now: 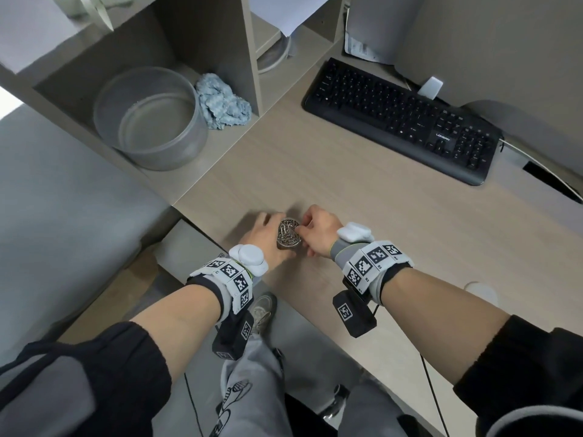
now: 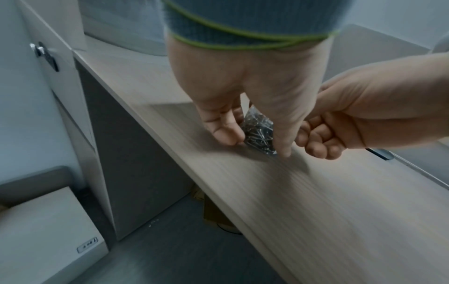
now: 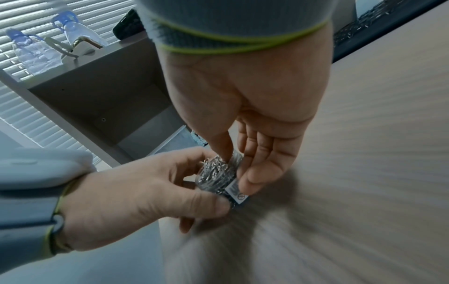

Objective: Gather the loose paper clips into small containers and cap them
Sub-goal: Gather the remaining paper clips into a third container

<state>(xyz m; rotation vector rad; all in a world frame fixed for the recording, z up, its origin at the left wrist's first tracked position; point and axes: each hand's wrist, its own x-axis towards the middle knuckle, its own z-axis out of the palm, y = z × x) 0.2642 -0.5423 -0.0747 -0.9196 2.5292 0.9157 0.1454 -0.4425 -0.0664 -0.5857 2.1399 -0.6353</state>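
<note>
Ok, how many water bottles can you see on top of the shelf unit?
2. In the right wrist view, one water bottle stands at the far left and the other just right of it, both before the blinds. More may be hidden.

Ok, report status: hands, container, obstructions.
Left hand grips the clear container of paper clips on the desk. Right hand pressing clips in. No cap on. Nothing obstructing.

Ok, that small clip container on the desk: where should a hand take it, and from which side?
Grip the paper clip container by its round side wall, from the left, as the left hand does. Its open top is heaped with clips and the right hand is working there, so probably keep off the rim.
</note>
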